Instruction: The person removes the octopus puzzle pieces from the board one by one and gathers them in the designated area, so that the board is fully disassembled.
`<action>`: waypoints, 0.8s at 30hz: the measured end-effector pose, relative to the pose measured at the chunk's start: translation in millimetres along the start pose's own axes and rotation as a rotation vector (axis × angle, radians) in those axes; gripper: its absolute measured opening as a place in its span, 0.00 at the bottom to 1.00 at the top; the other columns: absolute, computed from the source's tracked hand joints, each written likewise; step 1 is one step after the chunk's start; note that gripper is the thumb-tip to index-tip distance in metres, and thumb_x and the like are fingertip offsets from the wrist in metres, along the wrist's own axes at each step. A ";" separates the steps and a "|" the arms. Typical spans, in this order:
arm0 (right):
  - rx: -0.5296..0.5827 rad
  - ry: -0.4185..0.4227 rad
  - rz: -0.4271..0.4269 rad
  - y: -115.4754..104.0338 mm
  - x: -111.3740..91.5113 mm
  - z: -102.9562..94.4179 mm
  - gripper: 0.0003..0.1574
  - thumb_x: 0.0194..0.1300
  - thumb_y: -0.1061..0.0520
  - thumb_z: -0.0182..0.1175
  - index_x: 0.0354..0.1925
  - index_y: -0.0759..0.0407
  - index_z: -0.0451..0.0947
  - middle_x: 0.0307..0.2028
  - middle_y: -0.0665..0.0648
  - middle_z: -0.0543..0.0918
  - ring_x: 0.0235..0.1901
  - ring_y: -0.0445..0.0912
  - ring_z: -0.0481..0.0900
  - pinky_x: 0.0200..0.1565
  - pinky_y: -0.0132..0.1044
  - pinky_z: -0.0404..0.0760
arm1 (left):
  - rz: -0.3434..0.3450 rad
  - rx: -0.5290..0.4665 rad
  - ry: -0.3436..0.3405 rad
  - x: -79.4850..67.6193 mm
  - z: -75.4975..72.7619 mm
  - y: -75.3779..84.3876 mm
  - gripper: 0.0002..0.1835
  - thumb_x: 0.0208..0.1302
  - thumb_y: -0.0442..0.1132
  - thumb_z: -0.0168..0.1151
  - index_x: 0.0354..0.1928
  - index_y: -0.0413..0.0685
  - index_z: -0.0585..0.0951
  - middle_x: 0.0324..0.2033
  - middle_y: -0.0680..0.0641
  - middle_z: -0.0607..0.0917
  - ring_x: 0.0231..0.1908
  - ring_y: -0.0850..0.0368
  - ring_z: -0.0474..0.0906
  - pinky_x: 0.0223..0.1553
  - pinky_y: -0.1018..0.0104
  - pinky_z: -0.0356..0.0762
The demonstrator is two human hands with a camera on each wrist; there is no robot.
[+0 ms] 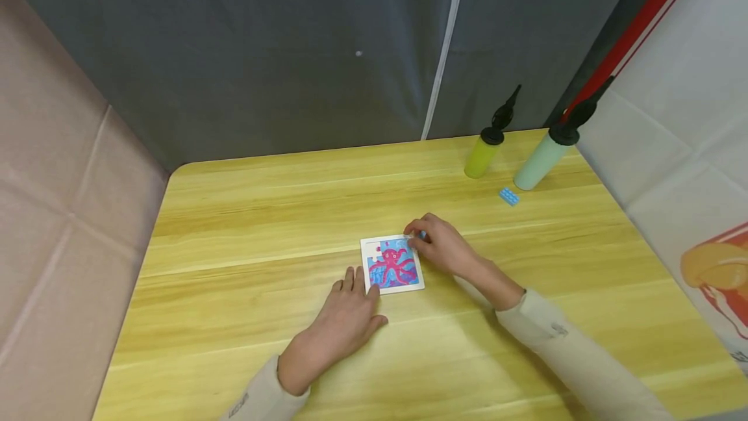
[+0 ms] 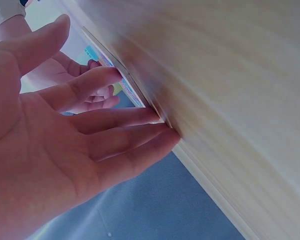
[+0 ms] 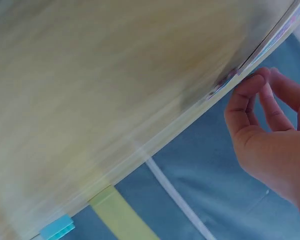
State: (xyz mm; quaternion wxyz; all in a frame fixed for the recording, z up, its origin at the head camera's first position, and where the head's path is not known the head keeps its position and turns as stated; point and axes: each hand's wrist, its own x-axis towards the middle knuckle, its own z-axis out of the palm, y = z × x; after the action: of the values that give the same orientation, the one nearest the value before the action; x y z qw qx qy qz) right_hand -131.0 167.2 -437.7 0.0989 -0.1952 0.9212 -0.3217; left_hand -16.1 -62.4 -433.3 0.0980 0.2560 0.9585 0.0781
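A small square puzzle (image 1: 393, 271) with a white border shows a pink octopus on blue; its upper left part is bare white, with a few pink spots. My left hand (image 1: 345, 317) lies at its lower left edge, fingers extended and fingertips touching the border, as the left wrist view (image 2: 115, 135) also shows. Over the puzzle's upper right corner, my right hand (image 1: 444, 245) bends its fingers, with the tips close together. A small blue piece (image 1: 423, 235) shows beneath this hand. Whether anything is between the right fingertips is hidden.
A light blue toy brick (image 1: 509, 196) lies at the back right of the wooden table (image 1: 251, 226). Behind it stand a yellow-green pump bottle (image 1: 482, 158) and a pale green pump bottle (image 1: 540, 162), both black-topped. A grey curtain (image 1: 263, 57) hangs behind the table.
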 end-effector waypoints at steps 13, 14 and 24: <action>-0.061 -0.086 -0.052 -17.1 5.7 10.2 0.15 0.74 0.56 0.63 0.56 0.53 0.84 0.49 0.55 0.80 0.40 0.45 0.76 0.45 0.38 0.79 | 0.009 0.014 0.000 -0.6 -0.3 -1.5 0.31 0.71 0.58 0.64 0.62 0.40 0.79 0.66 0.24 0.75 0.69 0.27 0.71 0.63 0.42 0.78; -0.066 -0.091 -0.060 -17.7 6.5 10.7 0.15 0.74 0.56 0.63 0.57 0.53 0.84 0.49 0.55 0.80 0.40 0.45 0.76 0.45 0.37 0.80 | 0.008 0.014 -0.001 -0.6 -0.3 -1.6 0.31 0.71 0.58 0.63 0.62 0.40 0.79 0.66 0.24 0.75 0.69 0.27 0.71 0.63 0.42 0.78; -0.106 -0.125 -0.123 -25.6 12.5 18.0 0.15 0.73 0.56 0.64 0.56 0.51 0.85 0.49 0.55 0.79 0.37 0.43 0.75 0.40 0.37 0.76 | 0.004 0.012 -0.007 0.0 -0.1 -2.2 0.31 0.71 0.59 0.63 0.62 0.40 0.79 0.67 0.24 0.74 0.69 0.27 0.71 0.63 0.41 0.77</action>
State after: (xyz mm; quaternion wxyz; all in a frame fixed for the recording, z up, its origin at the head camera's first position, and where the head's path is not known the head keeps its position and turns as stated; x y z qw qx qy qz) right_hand -129.2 133.6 -436.2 0.1259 -0.2762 0.9152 -0.2652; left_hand -17.1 -64.3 -433.7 0.0998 0.2589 0.9581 0.0718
